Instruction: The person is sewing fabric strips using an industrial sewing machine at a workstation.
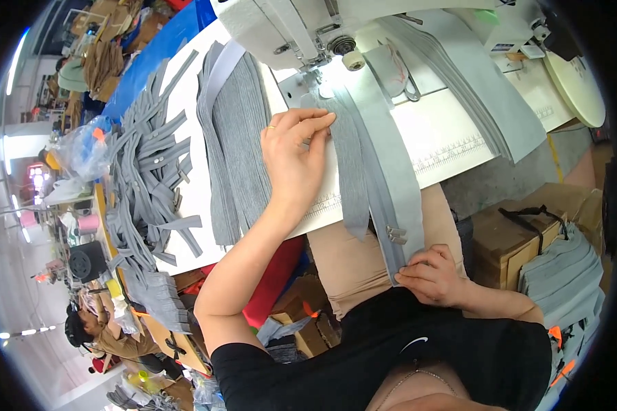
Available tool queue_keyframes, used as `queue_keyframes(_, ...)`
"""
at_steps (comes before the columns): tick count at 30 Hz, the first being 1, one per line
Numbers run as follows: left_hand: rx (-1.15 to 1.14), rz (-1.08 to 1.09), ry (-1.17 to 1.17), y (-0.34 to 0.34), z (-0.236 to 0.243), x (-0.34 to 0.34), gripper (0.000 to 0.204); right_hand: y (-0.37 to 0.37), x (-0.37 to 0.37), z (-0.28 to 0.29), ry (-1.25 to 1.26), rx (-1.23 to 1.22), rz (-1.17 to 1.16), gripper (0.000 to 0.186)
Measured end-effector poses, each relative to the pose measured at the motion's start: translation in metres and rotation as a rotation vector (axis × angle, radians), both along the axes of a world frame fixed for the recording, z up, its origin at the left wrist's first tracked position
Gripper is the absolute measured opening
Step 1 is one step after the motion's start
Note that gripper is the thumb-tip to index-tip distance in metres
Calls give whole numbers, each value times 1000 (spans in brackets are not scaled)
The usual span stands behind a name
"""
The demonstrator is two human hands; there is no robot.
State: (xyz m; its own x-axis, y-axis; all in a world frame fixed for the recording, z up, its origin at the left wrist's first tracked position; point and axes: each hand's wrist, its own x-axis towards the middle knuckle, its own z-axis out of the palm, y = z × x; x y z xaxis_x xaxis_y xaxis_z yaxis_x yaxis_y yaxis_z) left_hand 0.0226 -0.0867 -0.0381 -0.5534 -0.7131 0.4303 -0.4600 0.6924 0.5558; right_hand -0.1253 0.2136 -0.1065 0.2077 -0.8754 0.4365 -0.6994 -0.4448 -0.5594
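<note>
At the white sewing machine (267, 27), my left hand (295, 154) is closed on the upper part of a heathered grey fabric strip (353, 185), just below the lit presser foot (317, 72). This strip lies beside a grey zipper (380, 212) and a wide pale grey strip (397, 164), both running from under the machine down over my lap. Metal sliders (395, 234) sit on the zipper's lower part. My right hand (428, 274) is closed on the lower end of the zipper and pale strip, below the table's front edge.
Stacked heathered strips (236, 151) and tangled zippers (151, 157) lie left on the white table (452, 164). Pale layers (493, 103) and scissors (408, 82) lie right of the needle. Cardboard boxes (493, 246) stand lower right. A co-worker (99, 329) is at far left.
</note>
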Motion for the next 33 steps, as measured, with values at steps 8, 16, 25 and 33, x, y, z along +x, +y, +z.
queue_keyframes(8, 102, 20, 149, -7, -7, -7, 21, -20, 2, 10, -62, -33, -30, 32)
queue_keyframes(16, 380, 81, 279, -9, -8, -9, 21, -53, 4, 22, -105, -88, -77, 30)
queue_keyframes(25, 365, 70, 300, -10, -10, -9, 20, -90, -1, 39, -124, -106, -138, 26)
queue_keyframes(33, 346, 48, 287, -12, -13, -9, 21, -120, -9, 50, -76, -72, -172, 25)
